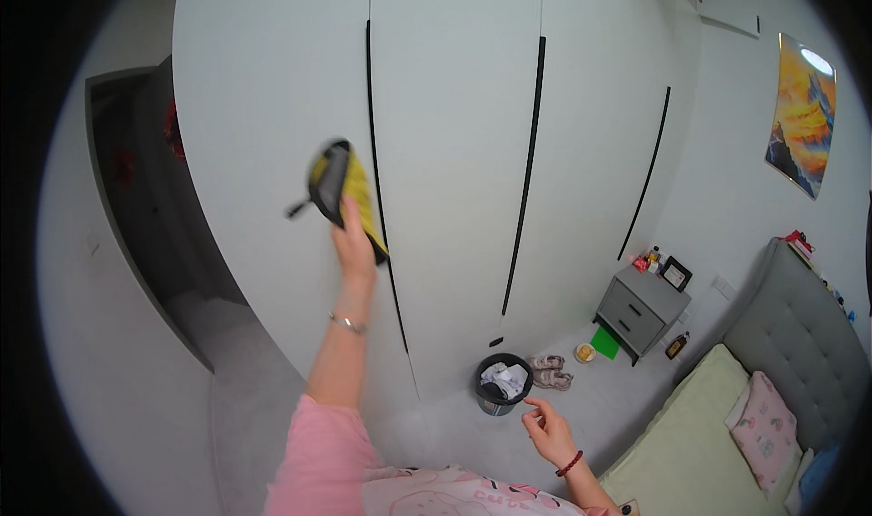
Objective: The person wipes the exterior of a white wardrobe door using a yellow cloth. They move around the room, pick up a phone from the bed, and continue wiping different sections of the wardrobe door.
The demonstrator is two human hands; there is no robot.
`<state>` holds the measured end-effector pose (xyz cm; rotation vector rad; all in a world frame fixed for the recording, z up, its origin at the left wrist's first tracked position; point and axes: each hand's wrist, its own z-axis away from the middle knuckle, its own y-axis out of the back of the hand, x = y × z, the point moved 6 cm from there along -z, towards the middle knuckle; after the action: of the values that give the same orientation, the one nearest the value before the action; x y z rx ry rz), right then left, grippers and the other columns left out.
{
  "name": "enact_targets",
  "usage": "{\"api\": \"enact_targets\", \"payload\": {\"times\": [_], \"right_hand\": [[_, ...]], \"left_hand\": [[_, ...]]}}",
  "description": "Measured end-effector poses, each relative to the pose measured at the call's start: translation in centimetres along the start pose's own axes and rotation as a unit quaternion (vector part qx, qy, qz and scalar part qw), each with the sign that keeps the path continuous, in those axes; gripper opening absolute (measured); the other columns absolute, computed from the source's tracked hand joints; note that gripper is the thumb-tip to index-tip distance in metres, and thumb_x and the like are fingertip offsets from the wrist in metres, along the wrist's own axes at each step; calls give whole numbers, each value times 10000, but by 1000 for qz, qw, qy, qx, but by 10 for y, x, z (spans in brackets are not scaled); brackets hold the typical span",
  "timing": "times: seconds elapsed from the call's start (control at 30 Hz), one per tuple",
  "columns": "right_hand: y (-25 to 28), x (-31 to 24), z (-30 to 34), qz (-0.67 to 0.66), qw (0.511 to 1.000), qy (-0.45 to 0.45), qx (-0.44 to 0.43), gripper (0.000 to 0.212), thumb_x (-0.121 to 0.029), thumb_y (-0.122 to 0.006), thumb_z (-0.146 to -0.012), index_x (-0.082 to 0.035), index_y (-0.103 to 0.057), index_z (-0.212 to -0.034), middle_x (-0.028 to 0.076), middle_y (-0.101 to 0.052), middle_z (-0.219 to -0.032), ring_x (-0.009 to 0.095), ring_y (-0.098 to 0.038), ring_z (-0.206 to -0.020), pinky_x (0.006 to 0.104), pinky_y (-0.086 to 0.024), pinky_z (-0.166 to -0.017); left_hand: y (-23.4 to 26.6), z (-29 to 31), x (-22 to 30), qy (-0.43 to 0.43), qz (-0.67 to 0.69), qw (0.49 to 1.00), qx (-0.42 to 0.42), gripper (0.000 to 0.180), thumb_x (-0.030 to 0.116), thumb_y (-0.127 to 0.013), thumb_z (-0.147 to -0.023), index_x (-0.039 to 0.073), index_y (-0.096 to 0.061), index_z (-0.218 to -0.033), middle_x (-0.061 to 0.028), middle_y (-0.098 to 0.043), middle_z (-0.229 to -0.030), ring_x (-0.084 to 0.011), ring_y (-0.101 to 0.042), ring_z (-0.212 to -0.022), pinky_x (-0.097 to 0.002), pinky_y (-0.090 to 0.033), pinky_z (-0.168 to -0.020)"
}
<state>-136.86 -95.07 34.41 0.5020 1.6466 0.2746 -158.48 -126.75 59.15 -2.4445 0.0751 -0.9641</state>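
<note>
My left hand [352,242] is raised in front of a tall white wardrobe [454,153]. Its fingers are closed on a yellow and grey cleaning cloth [361,203] with black edging and a short black loop sticking out to the left. The cloth is folded and a little blurred, close to the door beside a long black handle strip [374,134]; I cannot tell whether it touches the door. Lower down, my right hand [550,436] hangs with loosely bent fingers apart and nothing in it, nearest to a black bin [495,405] holding crumpled white stuff.
Shoes [552,372] sit beside the bin. Farther right stand a grey nightstand [638,312] with small items on top, and a dark bottle [677,344]. A bed [677,425] with a grey headboard fills the lower right. At the left, a doorway [154,198] leads out.
</note>
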Motion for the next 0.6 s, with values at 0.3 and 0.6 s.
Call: {"api": "enact_targets", "payload": {"times": [0.3,0.6], "right_hand": [[-50,-44,-62,28,999,17,-19,298,-231,-578,-870,-91,-574,-1133,50,-654,-837,196,-628,-651,329,-479,-607],[-79,-46,-94,29,999,23,-16,271,-203,-569,-885,-54,-592,-1109,45,-643,-805,138,-603,-624,278,-462,-572]], "left_hand": [[-45,-143,-18,-377,-641,667,-37,628,319,-626,-829,202,-372,-1391,-47,-229,-1520,-287,-168,-1402,-623,-68,-1070],[-104,-210,31,-452,-667,592,-16,682,422,-589,-844,213,-321,-1435,10,-261,-1510,-236,-199,-1396,-614,-88,-1069]]}}
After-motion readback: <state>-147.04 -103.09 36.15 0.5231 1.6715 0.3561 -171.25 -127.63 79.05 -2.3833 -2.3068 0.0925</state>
